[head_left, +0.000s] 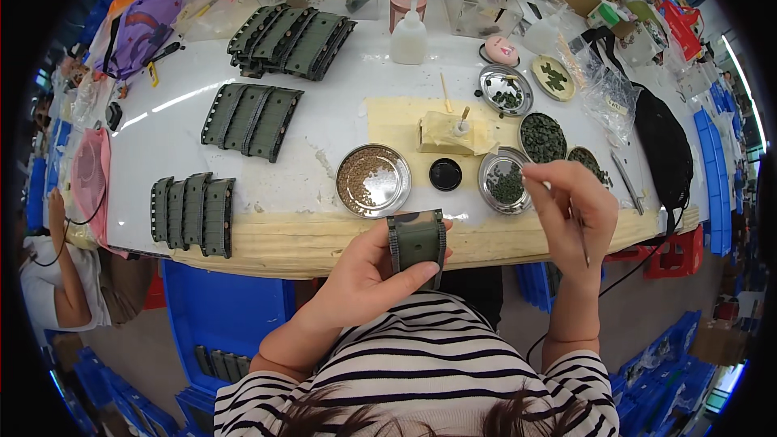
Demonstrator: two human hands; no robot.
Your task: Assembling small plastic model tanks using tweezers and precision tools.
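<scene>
The left grip holds one curved green piece, the right grip one slim metal tool.

Matt plastic piece, metal dish (glossy)

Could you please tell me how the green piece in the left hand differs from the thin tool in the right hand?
The green piece is broad, with dark textured bands along its sides, while the thin tool is slender. The green piece is dark green; the thin tool looks greyish and metallic. The left hand holds the green piece, the right hand the thin tool. Both are hand-held.
</scene>
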